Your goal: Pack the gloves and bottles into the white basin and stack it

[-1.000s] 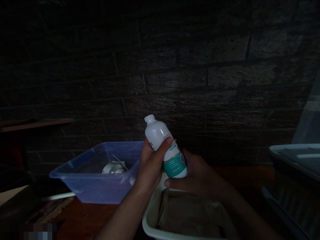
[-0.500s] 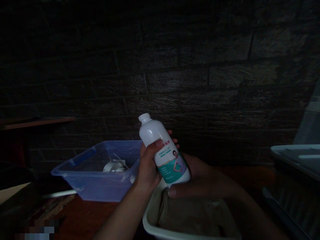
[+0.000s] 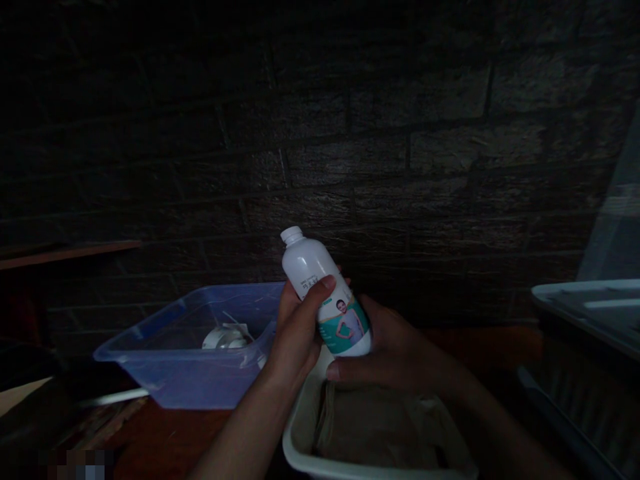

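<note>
A white plastic bottle (image 3: 307,260) with a white cap and a green-and-white label leans to the left in front of me, cap up. My left hand (image 3: 300,317) wraps its middle, thumb across the label and fingertips partly showing behind. Around the bottle's base curves my right hand (image 3: 395,350), its thumb below the bottom edge and its other fingers mostly hidden. Under both hands stands a pale bin (image 3: 293,440) holding brownish folded material (image 3: 380,427), which I cannot identify in the dim light.
To the left, a translucent blue plastic tub (image 3: 195,387) holds a white roundish item (image 3: 225,337). A lidded container (image 3: 590,300) stands at the right. Behind everything rises a dark brick-patterned wall (image 3: 320,153). A reddish-brown wooden surface (image 3: 160,443) lies beneath.
The bottle has turned about its long axis in my hands: the red lettering has left the front and black lettering shows near the shoulder. The view has shifted slightly.
</note>
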### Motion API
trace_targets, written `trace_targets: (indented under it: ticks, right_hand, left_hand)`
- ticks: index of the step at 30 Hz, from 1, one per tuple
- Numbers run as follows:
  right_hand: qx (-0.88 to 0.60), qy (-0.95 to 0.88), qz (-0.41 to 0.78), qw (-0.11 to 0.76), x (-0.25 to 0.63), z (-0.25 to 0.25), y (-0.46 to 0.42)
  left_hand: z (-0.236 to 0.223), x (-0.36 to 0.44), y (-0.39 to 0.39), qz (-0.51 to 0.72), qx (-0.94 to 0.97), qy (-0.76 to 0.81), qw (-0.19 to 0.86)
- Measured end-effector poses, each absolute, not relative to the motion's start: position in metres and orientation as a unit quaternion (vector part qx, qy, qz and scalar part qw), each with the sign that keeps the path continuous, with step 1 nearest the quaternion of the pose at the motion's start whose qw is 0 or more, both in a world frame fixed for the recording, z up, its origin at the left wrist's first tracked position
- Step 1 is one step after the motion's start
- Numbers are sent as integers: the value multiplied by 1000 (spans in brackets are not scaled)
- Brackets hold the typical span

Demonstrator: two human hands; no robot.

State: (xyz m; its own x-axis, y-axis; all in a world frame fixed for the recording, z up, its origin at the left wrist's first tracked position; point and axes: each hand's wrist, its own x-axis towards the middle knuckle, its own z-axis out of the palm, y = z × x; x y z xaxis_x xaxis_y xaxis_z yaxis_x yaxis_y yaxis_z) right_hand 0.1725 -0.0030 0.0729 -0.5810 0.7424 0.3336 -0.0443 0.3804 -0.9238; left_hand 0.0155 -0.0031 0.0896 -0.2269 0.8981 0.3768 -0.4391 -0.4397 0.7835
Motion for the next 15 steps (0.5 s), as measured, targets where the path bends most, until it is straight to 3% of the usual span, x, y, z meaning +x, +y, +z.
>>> trace_targets:
  ticks: [6,15]
  right_hand:
    - [-141,-750,542,353,173,75,-4]
    - [-210,-760,461,407,169,72,-5]
  left_hand:
    - [90,13,-6,714,421,255,498]
    - [86,13,-3,710,483,321,401]
